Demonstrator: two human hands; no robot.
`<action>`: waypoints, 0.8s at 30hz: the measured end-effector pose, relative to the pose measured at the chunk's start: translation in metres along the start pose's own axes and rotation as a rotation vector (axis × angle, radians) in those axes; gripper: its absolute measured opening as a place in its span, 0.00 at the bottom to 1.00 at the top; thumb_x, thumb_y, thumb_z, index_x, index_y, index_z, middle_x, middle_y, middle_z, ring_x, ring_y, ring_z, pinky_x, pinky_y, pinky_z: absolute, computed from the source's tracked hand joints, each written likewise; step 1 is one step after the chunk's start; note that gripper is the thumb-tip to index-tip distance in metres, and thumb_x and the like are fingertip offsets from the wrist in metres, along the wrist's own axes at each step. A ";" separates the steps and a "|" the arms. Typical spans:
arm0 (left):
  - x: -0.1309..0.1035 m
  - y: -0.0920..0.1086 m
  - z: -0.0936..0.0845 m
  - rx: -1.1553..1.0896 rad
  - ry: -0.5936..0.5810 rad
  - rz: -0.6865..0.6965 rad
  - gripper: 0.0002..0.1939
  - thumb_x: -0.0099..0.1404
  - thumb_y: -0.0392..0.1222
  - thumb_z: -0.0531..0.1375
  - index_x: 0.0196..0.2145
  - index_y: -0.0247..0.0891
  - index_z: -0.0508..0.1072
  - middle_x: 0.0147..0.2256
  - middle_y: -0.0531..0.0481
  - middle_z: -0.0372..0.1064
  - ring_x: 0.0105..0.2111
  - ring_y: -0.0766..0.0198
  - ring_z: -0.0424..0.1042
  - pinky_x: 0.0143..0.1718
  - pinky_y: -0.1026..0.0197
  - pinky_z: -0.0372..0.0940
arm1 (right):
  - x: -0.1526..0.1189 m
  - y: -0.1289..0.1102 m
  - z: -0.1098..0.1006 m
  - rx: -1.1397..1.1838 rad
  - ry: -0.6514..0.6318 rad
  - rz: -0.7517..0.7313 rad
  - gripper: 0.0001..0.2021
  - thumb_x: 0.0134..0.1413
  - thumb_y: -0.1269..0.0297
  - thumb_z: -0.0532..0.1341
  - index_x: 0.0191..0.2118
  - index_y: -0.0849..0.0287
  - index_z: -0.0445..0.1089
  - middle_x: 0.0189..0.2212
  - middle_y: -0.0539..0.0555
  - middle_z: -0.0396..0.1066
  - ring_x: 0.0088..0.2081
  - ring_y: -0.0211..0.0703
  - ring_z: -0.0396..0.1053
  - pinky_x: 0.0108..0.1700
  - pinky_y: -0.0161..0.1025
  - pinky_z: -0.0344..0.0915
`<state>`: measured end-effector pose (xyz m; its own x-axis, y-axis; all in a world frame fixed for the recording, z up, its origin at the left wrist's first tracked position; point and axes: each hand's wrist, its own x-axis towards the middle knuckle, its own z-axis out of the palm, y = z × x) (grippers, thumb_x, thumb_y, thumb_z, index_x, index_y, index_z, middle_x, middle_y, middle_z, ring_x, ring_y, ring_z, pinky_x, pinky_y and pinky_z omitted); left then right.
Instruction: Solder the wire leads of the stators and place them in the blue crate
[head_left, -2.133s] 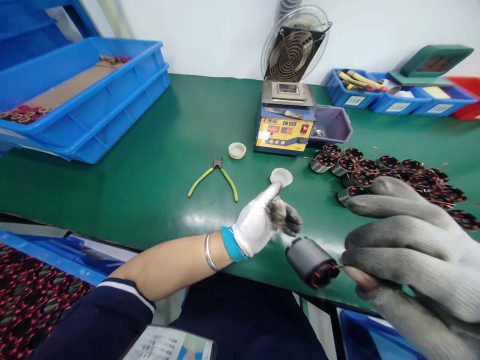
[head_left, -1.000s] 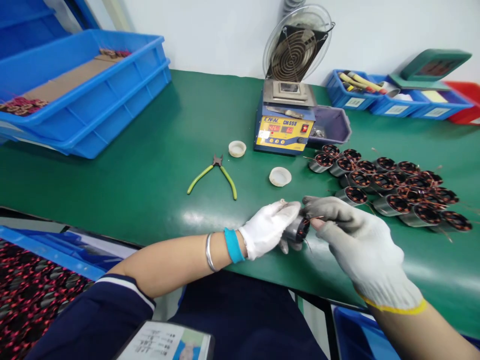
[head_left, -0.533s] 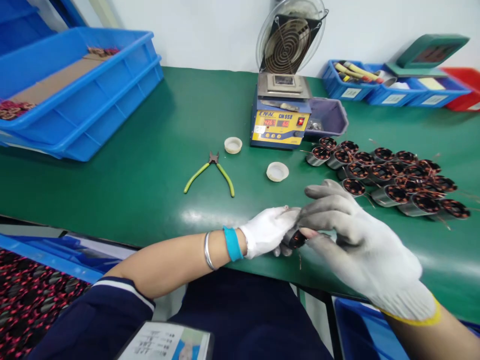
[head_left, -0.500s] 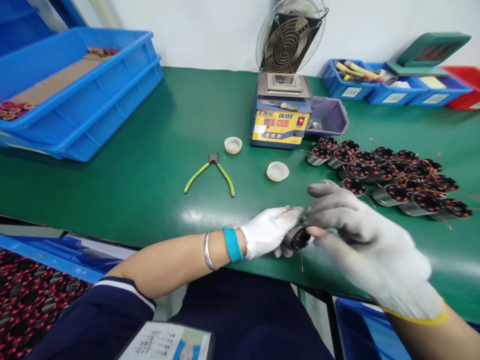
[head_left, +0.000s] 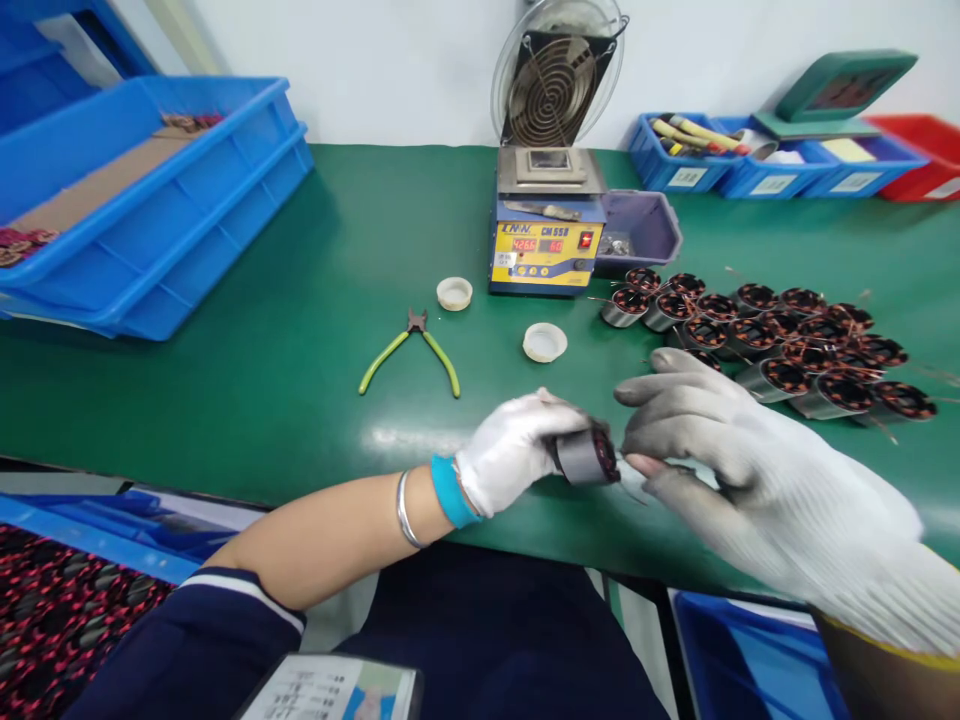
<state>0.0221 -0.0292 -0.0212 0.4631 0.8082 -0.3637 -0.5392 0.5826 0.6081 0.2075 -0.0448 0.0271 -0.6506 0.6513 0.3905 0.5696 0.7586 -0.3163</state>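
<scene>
A motor stator (head_left: 589, 457), a grey metal cylinder with dark copper windings at its end, lies tilted on its side in my gloved left hand (head_left: 506, 450). The fingers wrap round its far side, and its wound end faces right. My gloved right hand (head_left: 720, 450) is just right of that end, fingers curled and thumb tip close to the forefinger. Thin wire (head_left: 634, 485) shows between the stator and these fingertips; whatever they pinch is too small to make out. Several more stators (head_left: 750, 335) stand grouped beyond my right hand, partly covered by it.
Green-handled cutters (head_left: 412, 350) lie open on the green bench (head_left: 315, 300), near two white caps (head_left: 545, 343). Behind stands a solder pot unit (head_left: 544, 245) with a fan (head_left: 553, 90) and a purple bin (head_left: 645, 225). Blue crates (head_left: 225, 190) stand left; small bins (head_left: 772, 180) line the back.
The stator has turned, so its side now shows more and its wound end points right. My right hand has drawn slightly right, away from it. The camera view has shifted slightly.
</scene>
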 end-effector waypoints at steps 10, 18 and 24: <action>0.002 -0.007 -0.004 0.285 -0.291 -0.455 0.19 0.67 0.53 0.55 0.32 0.34 0.73 0.26 0.49 0.70 0.23 0.66 0.68 0.26 0.63 0.65 | -0.001 -0.025 -0.014 -0.131 -0.081 -0.139 0.06 0.54 0.67 0.57 0.38 0.50 0.67 0.36 0.52 0.72 0.52 0.47 0.66 0.70 0.56 0.42; 0.003 -0.001 -0.003 0.045 -0.133 -0.270 0.27 0.66 0.60 0.53 0.23 0.33 0.70 0.26 0.45 0.71 0.25 0.61 0.72 0.31 0.59 0.68 | 0.000 -0.020 -0.019 -0.164 -0.045 -0.153 0.06 0.57 0.67 0.55 0.38 0.50 0.68 0.34 0.51 0.72 0.51 0.46 0.68 0.69 0.56 0.46; -0.008 -0.007 0.000 0.332 -0.376 -0.259 0.16 0.62 0.54 0.59 0.36 0.38 0.71 0.26 0.50 0.71 0.20 0.63 0.70 0.22 0.60 0.65 | 0.002 -0.012 -0.014 -0.122 -0.021 -0.135 0.02 0.57 0.65 0.58 0.36 0.52 0.68 0.30 0.49 0.72 0.48 0.45 0.71 0.68 0.53 0.51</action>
<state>0.0221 -0.0394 -0.0227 0.8027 0.5207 -0.2909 -0.1522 0.6504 0.7442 0.2065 -0.0530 0.0440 -0.7348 0.5452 0.4035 0.5324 0.8322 -0.1549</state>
